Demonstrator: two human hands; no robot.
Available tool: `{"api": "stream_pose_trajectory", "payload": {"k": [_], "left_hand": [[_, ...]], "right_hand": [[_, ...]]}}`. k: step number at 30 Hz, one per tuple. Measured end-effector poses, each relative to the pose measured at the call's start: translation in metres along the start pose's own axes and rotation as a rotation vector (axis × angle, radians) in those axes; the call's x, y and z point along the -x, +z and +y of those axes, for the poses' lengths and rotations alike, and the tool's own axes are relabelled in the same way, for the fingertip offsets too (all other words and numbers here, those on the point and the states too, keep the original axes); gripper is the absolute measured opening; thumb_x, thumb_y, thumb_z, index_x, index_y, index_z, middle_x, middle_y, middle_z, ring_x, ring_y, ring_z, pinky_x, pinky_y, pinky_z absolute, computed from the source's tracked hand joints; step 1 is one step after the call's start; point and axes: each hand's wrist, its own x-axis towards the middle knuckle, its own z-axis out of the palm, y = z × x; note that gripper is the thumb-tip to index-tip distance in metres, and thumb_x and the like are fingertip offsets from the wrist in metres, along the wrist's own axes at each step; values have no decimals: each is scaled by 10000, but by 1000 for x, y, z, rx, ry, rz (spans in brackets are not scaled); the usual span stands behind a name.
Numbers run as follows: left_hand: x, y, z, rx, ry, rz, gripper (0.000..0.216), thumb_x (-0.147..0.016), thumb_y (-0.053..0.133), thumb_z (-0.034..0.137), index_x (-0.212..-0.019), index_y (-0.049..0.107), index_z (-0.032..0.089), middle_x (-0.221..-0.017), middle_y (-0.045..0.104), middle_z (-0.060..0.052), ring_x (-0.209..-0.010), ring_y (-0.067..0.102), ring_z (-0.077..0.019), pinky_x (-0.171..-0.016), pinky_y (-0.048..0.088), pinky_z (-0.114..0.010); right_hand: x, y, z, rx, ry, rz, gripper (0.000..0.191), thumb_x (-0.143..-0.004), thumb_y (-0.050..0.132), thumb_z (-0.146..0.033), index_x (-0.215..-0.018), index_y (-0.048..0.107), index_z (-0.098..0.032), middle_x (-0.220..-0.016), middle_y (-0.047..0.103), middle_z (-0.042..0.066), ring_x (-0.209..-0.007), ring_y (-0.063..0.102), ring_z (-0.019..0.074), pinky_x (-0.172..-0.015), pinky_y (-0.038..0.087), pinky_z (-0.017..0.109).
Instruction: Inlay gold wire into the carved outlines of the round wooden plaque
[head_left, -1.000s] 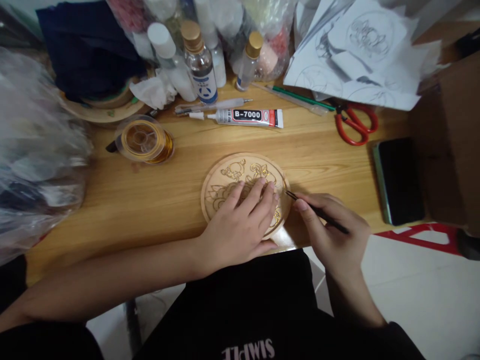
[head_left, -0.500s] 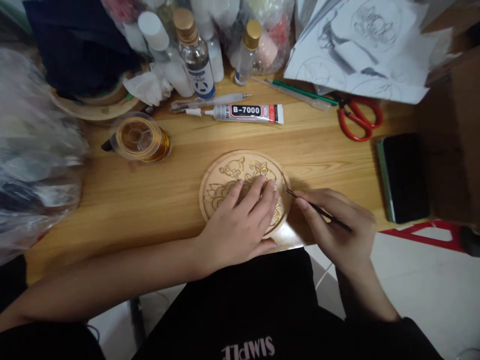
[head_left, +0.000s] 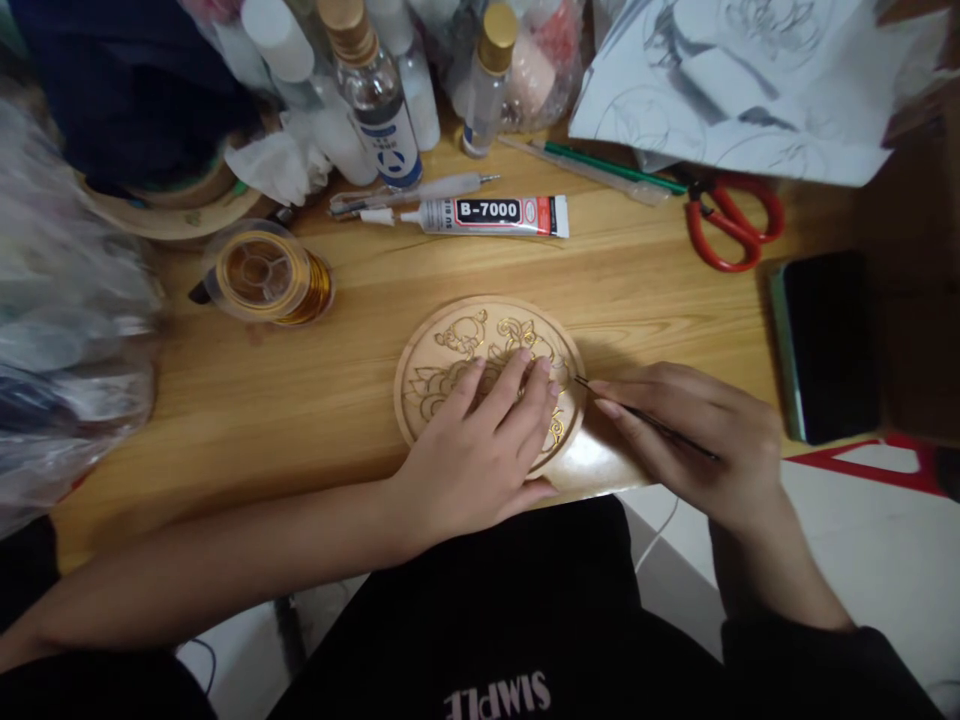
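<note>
"What's farthest left of the work?"
"A spool of gold wire [head_left: 270, 272], then the left hand [head_left: 480, 450], palm down, fingers slightly spread, laid flat and gripping nothing visible"
"On what?"
"The round wooden disc [head_left: 427, 350], flat near the table's [head_left: 360, 400] near edge; the hand hides the middle of its pattern"
"Farther right?"
"Dark tweezers [head_left: 673, 434], tips pointing left and slightly far, long axis slanting near-right; whether the tips hold anything is too small to tell"
"The right hand [head_left: 731, 425]?"
"Thumb and fingers pinched closed around the tweezers, partly covering them"
</note>
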Motion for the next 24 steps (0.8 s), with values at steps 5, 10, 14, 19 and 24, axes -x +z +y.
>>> {"api": "stream_pose_trajectory", "payload": {"k": [5,10,14,19,24], "left_hand": [[-1,0,0,1,0,0,741,-908,463,612,-1366,478,30,-1449,447,-203,-1349,386,-371,-1053,343,-515],[-1,-1,0,-8,1,-13,743,-910,452,616,-1369,476,32,-1445,455,-198,-1349,386,-365,-1056,336,-508],[-1,0,0,-6,-3,-9,756,-902,466,616,-1370,471,22,-1438,463,-199,-1349,386,-365,-1063,326,-508],[-2,0,1,-7,-2,-13,771,-900,471,620,-1381,453,18,-1439,463,-195,-1349,387,-364,-1063,329,-507],[-2,-1,0,-9,3,-15,766,-902,468,618,-1380,454,19,-1440,462,-194,-1347,390,-363,-1059,334,-509]], "right_hand": [[-2,-2,6,-35,-29,-14,283,-794,685,-96,-1040,700,-235,-895,747,31,-807,702,175,-726,576,303],[-1,1,9,-107,19,24,246,-778,698,-58,-997,700,-169,-891,736,65,-804,696,158,-709,569,278],[-1,3,9,-138,53,38,253,-781,698,-62,-1004,699,-182,-894,735,55,-802,694,151,-696,570,276],[0,4,9,-134,58,69,248,-782,698,-64,-1001,702,-181,-890,735,54,-792,692,147,-695,570,275],[-2,4,9,-126,37,58,224,-787,693,-59,-984,699,-165,-881,734,62,-789,691,142,-696,571,267]]}}
